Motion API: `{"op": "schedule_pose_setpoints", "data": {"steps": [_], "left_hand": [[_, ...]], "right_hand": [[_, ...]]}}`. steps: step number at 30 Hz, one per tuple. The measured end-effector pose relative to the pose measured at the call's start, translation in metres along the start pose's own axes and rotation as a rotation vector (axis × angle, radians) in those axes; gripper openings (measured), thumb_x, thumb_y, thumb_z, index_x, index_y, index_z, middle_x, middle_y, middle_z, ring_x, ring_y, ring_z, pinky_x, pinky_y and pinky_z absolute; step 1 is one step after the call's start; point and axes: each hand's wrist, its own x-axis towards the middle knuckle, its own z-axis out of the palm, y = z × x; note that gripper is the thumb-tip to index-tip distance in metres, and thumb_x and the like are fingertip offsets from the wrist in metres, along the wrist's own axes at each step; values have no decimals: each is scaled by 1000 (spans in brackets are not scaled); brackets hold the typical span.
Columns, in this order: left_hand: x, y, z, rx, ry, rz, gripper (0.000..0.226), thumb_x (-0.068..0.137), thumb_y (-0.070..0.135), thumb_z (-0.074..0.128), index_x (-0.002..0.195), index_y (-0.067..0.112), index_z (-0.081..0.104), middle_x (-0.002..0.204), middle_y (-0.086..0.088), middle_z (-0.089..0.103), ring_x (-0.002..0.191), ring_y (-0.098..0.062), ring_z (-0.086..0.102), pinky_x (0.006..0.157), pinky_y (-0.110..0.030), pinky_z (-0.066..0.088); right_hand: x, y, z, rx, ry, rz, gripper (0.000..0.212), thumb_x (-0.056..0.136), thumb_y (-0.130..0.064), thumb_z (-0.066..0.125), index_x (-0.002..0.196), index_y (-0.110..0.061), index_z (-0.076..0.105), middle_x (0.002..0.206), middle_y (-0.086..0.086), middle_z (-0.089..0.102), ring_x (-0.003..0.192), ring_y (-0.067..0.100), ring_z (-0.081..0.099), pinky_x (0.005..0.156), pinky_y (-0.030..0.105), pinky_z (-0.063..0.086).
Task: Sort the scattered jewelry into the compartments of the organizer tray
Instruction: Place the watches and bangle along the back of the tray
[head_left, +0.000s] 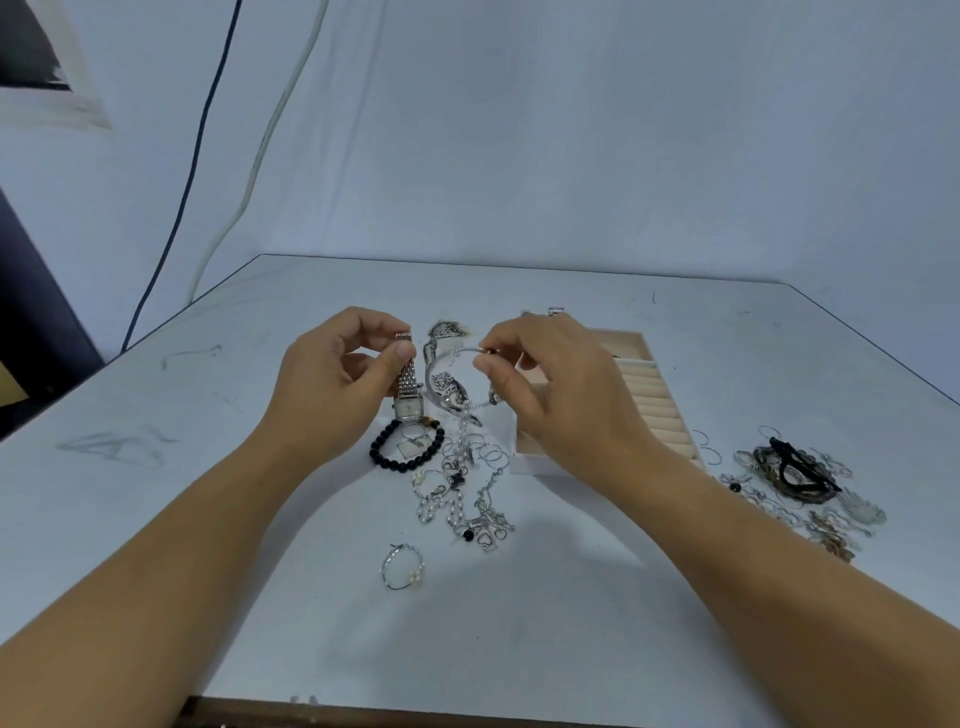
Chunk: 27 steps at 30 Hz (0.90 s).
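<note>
While our left hand pinched the watch and right hand the bangle, we judged its chain could snag the pile.

Both hands raised, fingers pinched

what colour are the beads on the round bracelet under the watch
Black, with one brown bead, clearest in the head view.

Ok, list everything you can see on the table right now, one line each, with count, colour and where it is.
watch: one, silver, hanging from left grip
bangle: one, silver, in right grip
bead bracelet: one, black, table centre
chain pile: several, silver, tangled, centre
pearl bracelet: one, silver, nearest
tray: one, beige, behind right hand
hair clips: uncounted, dark, far right
table: one, white
left hand: holding watch
right hand: holding bangle
</note>
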Motion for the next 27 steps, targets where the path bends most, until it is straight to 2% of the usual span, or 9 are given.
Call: {"op": "schedule_pose_setpoints", "data": {"steps": [4,9,11,14,16,19,20,24,27], "left_hand": [[0,1,-1,-11,-6,-7,10,87,18,66,94,24,64,89,2,69,69,-23,71,68,-29,59],[1,3,1,-42,-42,-34,12,88,14,64,93,24,63,85,1,67,66,-25,69,61,-22,54],[0,2,1,-83,-86,-74,12,89,13,62,95,24,62,86,-4,67,73,-34,67,64,-28,57],[-1,0,0,-74,-148,-97,12,90,18,62,97,27,63,86,-8,69,81,-43,63,75,-49,57],[-1,1,0,-74,-142,-114,10,89,19,63,95,27,64,81,-3,69,81,-42,64,74,-48,57],[0,4,-1,-69,-148,-184,7,88,17,64,93,21,66,77,-3,70,73,-31,67,61,-31,57],[-1,6,-1,-64,-172,-214,6,88,17,64,92,20,66,78,-5,72,73,-30,67,61,-30,58],[-4,5,0,-1,-245,-247,7,86,21,67,93,20,67,82,-7,72,79,-39,68,77,-49,57],[-5,4,2,32,-251,-255,8,86,22,67,93,20,67,82,-6,72,74,-36,69,73,-47,58]], "right_hand": [[-2,-2,2,39,52,25,10,91,-26,61,91,-17,62,75,-16,57,72,12,52,72,27,42],[-3,1,6,18,69,67,11,91,-28,60,90,-18,62,75,-17,56,72,9,51,71,27,43],[-2,1,7,10,91,99,10,90,-29,60,89,-19,62,75,-17,57,72,8,51,70,29,44],[-1,2,10,1,101,169,10,89,-30,61,89,-20,62,74,-15,59,70,8,52,68,33,47],[0,3,12,10,84,217,9,88,-31,62,88,-22,62,72,-17,59,69,8,53,67,36,49],[1,3,12,15,74,224,9,88,-31,61,87,-22,63,71,-18,58,68,7,54,67,35,49],[1,2,11,18,77,218,10,88,-31,61,88,-22,63,71,-18,58,69,8,54,67,35,49],[0,3,9,18,78,192,9,88,-30,62,88,-22,64,69,-20,56,68,3,51,66,27,45],[-1,5,9,5,71,175,10,87,-31,62,87,-21,65,69,-22,54,68,-3,48,67,25,42]]}}
